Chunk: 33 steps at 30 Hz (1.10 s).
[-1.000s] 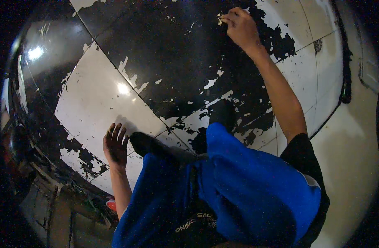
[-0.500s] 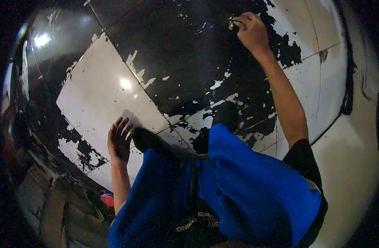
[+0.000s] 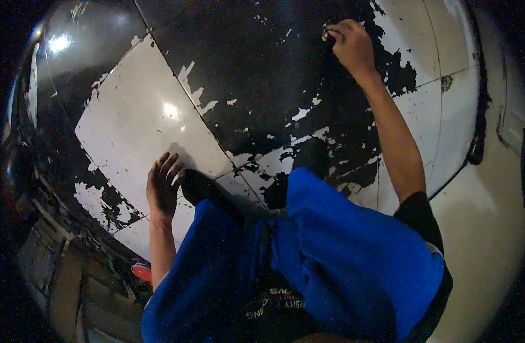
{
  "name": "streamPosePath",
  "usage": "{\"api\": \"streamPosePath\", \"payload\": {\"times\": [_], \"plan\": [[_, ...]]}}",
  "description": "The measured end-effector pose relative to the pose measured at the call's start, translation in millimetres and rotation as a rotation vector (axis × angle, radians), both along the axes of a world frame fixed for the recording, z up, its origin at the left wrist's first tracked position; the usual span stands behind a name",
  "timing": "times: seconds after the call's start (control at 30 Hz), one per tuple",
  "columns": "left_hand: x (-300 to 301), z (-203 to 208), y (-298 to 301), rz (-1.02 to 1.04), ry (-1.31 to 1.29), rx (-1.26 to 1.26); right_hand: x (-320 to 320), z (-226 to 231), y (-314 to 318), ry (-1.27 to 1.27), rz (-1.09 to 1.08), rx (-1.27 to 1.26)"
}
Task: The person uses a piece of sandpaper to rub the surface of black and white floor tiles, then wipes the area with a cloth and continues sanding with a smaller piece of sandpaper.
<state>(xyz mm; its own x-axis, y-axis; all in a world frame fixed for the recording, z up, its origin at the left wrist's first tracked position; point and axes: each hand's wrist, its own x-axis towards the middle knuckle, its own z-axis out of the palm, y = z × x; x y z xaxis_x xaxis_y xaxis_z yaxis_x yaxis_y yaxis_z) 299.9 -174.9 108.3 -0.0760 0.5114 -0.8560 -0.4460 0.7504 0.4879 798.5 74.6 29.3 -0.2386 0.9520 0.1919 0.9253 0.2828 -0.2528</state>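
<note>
Below me spreads a floor of white tiles, with a flaking black layer [image 3: 257,74] over much of it. Far to the right, my right hand [image 3: 352,47] is closed, its fingertips pinching a small pale crumpled piece [image 3: 326,33] against the black layer. The kind of that piece is too small to make out. My left hand [image 3: 165,186], stained dark, is beside my left foot with its fingers apart and slightly bent. It holds nothing and hovers over or rests near a mostly white tile [image 3: 142,108]; I cannot tell if it touches.
My dark-covered feet [image 3: 311,157] stand on the tiles, between my hands. A pale wall [image 3: 474,228] rises along the right side, with a dark edge at the floor. A red round object [image 3: 142,271] and dark clutter [image 3: 56,251] lie at the lower left.
My right hand, still pinching the pale piece, has shifted slightly to the right. The left hand appears a little higher and its fingers are slightly differently spread. The view has shifted a little.
</note>
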Motion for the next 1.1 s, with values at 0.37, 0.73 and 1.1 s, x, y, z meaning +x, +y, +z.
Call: {"api": "streamPosePath", "payload": {"times": [0.37, 0.73, 1.1], "plan": [[-1, -4, 2, 0.034, -0.03, 0.005, -11, 0, -20, 0.025, -0.029, 0.031], [-5, -6, 1, 0.054, -0.029, -0.011, -6, 1, -15, -0.041, -0.051, 0.052], [-9, -7, 1, 0.038, -0.043, 0.027, -15, 7, -25, -0.024, -0.053, 0.055]]}}
